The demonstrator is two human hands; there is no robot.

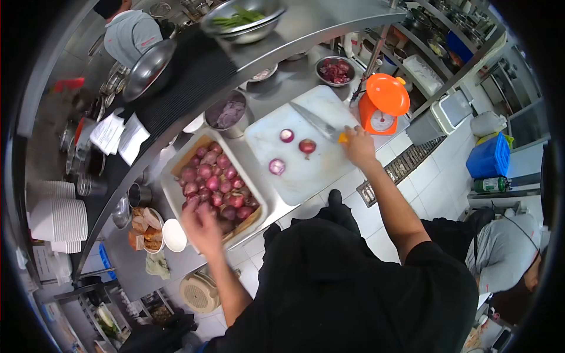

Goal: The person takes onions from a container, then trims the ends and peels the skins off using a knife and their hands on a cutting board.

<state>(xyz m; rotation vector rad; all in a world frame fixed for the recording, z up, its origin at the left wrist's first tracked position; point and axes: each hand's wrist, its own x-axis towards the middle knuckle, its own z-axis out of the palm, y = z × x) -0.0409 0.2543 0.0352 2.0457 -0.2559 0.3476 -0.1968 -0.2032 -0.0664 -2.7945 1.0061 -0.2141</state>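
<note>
My right hand (358, 147) is closed around the yellow handle of a knife (315, 120), whose blade lies over the white cutting board (282, 182). On the board are a whole red onion (307, 146) and two cut onion pieces, one onion piece (286, 136) near the blade and another onion piece (276, 167) nearer the left edge. My left hand (202, 228), a little blurred, is at the near left side of a white tub (263, 206) full of red onions (215, 176). Its fingers are apart, and no onion shows in them.
A metal pot (229, 115) of sliced onion and a bowl (335, 71) of onion peelings stand behind. To the right is an orange scale (379, 112). A steel shelf (329, 28) overhangs the counter. Other people (132, 38) are nearby.
</note>
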